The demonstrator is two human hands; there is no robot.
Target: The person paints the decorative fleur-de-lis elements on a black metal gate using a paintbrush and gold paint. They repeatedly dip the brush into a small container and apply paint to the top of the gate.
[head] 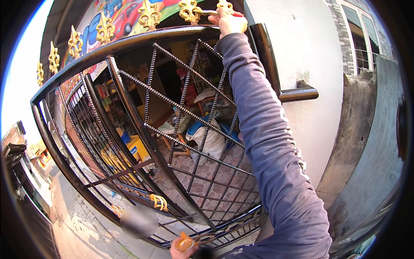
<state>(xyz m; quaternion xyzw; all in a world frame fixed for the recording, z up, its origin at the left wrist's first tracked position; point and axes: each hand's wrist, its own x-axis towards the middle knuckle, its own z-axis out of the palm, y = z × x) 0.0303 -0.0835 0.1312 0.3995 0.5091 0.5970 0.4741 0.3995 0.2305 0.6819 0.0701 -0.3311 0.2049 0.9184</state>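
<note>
A black metal gate point(129, 40) with a row of gold fleur-de-lis finials point(149, 14) along its top rail stands before me. My right hand point(230, 22), at the end of a stretched grey-blue sleeve, holds a thin paintbrush point(210, 12) with a red end by the finials at the right. Its tip is near the second finial from the right point(190, 12); I cannot tell if they touch. Low in the view, my left hand point(182, 252) holds a small clear cup of gold-orange paint point(185, 243). Gold scroll ornaments point(158, 202) sit on the lower bars.
A black gatepost point(266, 58) with a pipe bracket point(299, 94) stands by the white wall point(310, 129) at the right. Behind the bars are a white sack point(210, 139), a yellow box point(137, 147) and a stone-patterned floor point(210, 174). A paved lane point(74, 207) runs along the left.
</note>
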